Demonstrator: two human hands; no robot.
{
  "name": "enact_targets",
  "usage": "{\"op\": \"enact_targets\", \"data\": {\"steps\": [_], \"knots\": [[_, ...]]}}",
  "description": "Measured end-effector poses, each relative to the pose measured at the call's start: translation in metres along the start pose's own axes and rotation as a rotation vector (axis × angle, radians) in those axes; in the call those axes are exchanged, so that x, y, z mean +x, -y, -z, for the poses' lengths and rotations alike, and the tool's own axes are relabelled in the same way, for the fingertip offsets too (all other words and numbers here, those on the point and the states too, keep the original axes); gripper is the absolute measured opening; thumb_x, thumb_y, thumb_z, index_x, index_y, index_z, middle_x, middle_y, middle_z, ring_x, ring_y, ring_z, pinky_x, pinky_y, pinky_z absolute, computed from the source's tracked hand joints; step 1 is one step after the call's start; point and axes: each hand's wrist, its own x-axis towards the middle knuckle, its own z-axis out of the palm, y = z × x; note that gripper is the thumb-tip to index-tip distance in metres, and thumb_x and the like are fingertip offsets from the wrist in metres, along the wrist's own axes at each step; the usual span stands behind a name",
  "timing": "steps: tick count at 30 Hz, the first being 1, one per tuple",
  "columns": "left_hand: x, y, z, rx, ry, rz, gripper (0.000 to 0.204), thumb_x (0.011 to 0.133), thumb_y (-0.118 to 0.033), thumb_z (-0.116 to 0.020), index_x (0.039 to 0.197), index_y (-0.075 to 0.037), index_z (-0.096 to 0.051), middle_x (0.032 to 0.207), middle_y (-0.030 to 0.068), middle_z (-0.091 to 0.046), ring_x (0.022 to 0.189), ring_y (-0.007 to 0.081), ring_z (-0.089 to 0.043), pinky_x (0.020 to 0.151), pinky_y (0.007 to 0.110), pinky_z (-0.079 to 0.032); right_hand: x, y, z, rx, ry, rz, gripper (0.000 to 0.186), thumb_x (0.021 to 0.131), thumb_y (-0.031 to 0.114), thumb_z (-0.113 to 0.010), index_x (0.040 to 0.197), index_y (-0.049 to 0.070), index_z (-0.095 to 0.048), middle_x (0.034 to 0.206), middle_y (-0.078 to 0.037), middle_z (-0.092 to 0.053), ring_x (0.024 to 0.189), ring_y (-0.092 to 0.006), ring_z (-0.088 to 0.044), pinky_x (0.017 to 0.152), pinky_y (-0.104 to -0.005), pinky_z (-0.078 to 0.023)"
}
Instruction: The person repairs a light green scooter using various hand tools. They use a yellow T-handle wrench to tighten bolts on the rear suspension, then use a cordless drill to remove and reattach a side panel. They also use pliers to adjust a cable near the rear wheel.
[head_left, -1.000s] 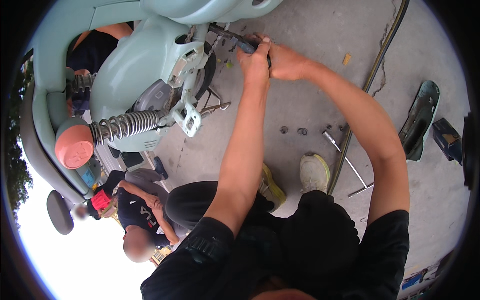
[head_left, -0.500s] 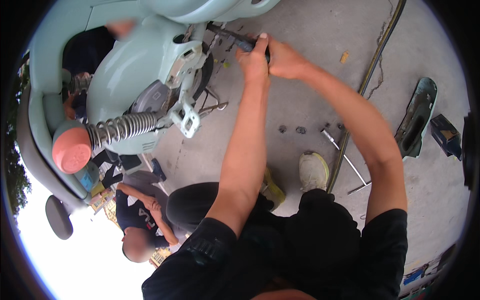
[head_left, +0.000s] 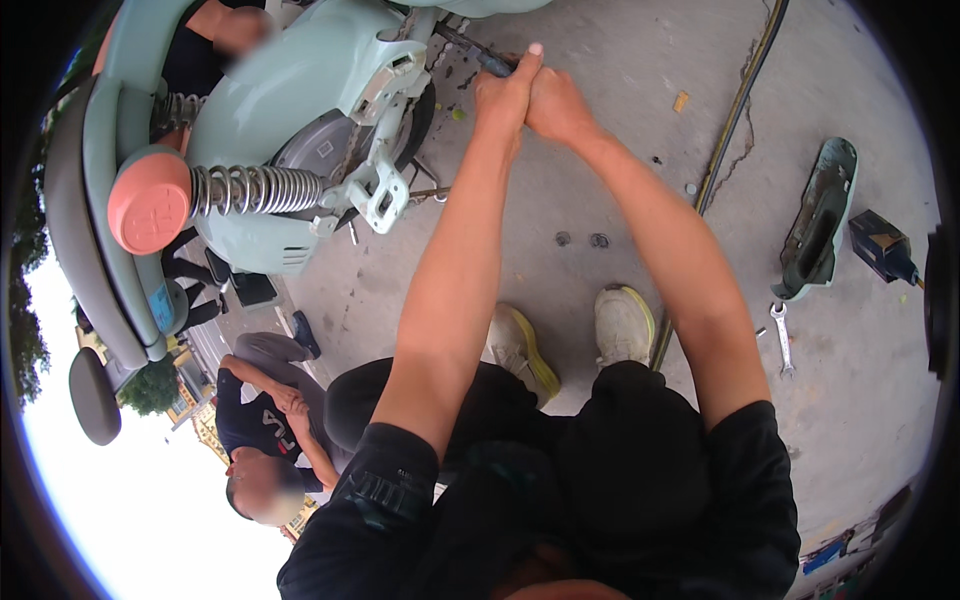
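My left hand (head_left: 502,98) is closed round the near end of a dark bar (head_left: 478,52); whether it is a tool or a scooter part I cannot tell. Pressed against it, my right hand (head_left: 560,104) is closed at the same end, and one thumb points up. The bar's far end reaches the underside of a pale green scooter (head_left: 270,90), near its chain (head_left: 440,55). Both arms are stretched forward. A pale metal bracket (head_left: 382,185) and a coil-spring shock absorber (head_left: 258,190) sit on the scooter, left of my hands.
A long dark hose (head_left: 738,115) crosses the concrete. To the right lie a green-black panel (head_left: 822,220), a dark box (head_left: 884,247) and a spanner (head_left: 783,340). One person (head_left: 265,420) crouches at lower left; another (head_left: 200,40) is behind the scooter.
My view has shifted, so the scooter and floor items sit differently. The spanner now shows beside my right arm, while the T-handle wrench is mostly out of sight. Both hands keep their hold.
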Motion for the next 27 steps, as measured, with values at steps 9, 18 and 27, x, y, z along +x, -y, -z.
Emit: {"op": "enact_targets", "data": {"steps": [9, 18, 27], "knots": [[0.012, 0.016, 0.003, -0.184, -0.073, -0.01, 0.04, 0.081, -0.029, -0.083, 0.096, 0.004, -0.066, 0.095, 0.0125, -0.068, 0.089, 0.0204, -0.065, 0.078, 0.034, -0.053, -0.008, 0.018, 0.008, -0.012, 0.009, -0.075, 0.035, 0.087, 0.026, -0.059, 0.109, 0.0, -0.067, 0.108, -0.025, -0.069, 0.103, -0.0433, -0.065, 0.089, -0.0492, -0.052], [-0.091, 0.113, -0.028, 0.072, -0.055, 0.248, 0.039, 0.084, -0.036, -0.077, 0.086, 0.001, -0.067, 0.084, 0.0088, -0.067, 0.079, 0.0168, -0.061, 0.073, 0.036, -0.051, -0.119, -0.084, -0.035, -0.044, 0.046, -0.127, 0.037, 0.087, 0.031, -0.059, 0.112, 0.004, -0.066, 0.099, -0.029, -0.067, 0.097, -0.0473, -0.064, 0.084, -0.0518, -0.052], [-0.15, 0.116, 0.036, 0.279, -0.157, -0.036, 0.044, 0.099, -0.039, -0.059, 0.115, 0.001, -0.055, 0.094, 0.0129, -0.064, 0.084, 0.0186, -0.061, 0.074, 0.034, -0.05, -0.148, -0.071, -0.021, -0.019, 0.267, -0.385, 0.056, 0.086, 0.045, -0.063, 0.102, -0.008, -0.066, 0.099, -0.034, -0.065, 0.1, -0.0471, -0.064, 0.086, -0.0499, -0.049]]}}
